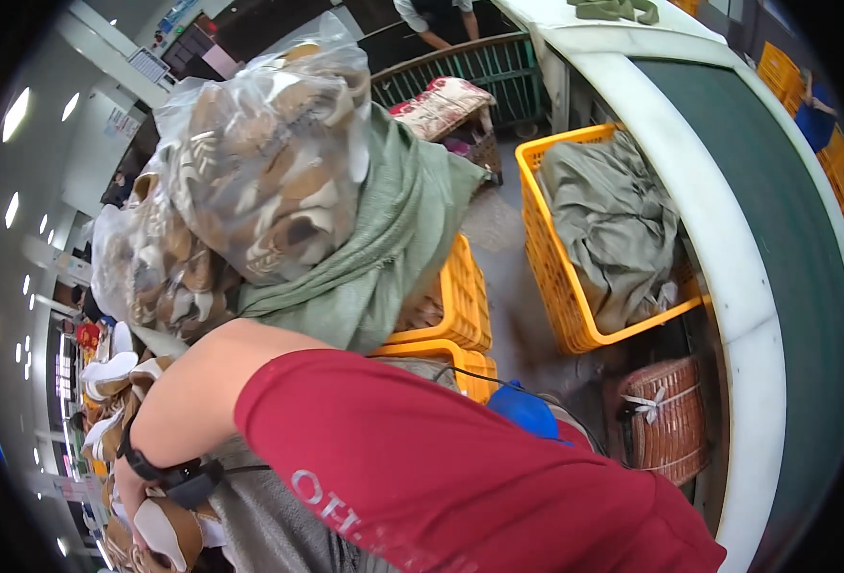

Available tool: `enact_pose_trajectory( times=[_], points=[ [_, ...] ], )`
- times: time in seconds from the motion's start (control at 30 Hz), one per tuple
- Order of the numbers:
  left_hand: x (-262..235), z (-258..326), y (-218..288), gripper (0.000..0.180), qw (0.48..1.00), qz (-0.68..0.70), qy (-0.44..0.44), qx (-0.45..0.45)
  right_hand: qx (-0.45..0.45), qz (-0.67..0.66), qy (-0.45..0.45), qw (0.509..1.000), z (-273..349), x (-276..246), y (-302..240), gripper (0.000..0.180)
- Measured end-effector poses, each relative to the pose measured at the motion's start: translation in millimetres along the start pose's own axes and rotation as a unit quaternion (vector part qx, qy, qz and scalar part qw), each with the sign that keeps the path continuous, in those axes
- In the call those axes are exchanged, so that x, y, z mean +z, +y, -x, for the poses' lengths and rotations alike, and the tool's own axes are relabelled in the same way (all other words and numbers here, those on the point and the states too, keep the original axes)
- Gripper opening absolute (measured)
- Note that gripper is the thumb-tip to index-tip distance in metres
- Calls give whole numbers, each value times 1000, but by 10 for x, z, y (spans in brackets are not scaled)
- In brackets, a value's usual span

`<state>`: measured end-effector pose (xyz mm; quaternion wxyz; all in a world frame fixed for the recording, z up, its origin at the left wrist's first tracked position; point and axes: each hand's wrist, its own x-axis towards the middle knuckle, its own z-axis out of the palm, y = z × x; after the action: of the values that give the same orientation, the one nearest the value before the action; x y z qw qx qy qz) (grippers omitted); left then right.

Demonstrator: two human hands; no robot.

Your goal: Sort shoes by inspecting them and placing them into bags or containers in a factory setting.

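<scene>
My right arm, in a short red sleeve, crosses from the lower right to the left, with the elbow bent and a black band with a small device at the wrist. Low at the left, my right hand [130,492] is among brown and white shoe uppers, right by one brown shoe upper with a white panel [164,530]. Its fingers are mostly hidden, so I cannot tell whether they grip it. More shoe uppers [106,377] are heaped above the hand. Beyond my elbow, clear plastic bags [269,162] full of similar pieces rest against a green woven sack [374,258]. My left hand is out of view.
Yellow crates [470,296] stand beyond my arm; another yellow crate [560,277] holds grey-green cloth. A white-edged green conveyor [727,124] curves along the right. Below it sits a tied brown bundle [665,420]. A flowered cushion [446,107] and a person [441,19] are farther back.
</scene>
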<state>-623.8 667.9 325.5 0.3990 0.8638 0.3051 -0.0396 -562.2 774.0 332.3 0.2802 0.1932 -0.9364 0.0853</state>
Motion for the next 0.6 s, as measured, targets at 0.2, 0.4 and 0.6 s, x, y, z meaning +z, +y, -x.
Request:
enact_pose_trajectory(
  times=[0.2, 0.4, 0.6],
  points=[
    [-50, 110, -237, 43, 994, -99, 46, -24, 158, 208, -39, 965, -23, 143, 315, 54],
    [-372, 1194, -895, 42, 958, -160, 195, -134, 414, -390, 229, 790, -895, 592, -648, 55],
    [35, 2573, -496, 43, 918, -160, 333, -145, 449, -402, 214, 769, -440, 376, -1357, 97]
  ],
)
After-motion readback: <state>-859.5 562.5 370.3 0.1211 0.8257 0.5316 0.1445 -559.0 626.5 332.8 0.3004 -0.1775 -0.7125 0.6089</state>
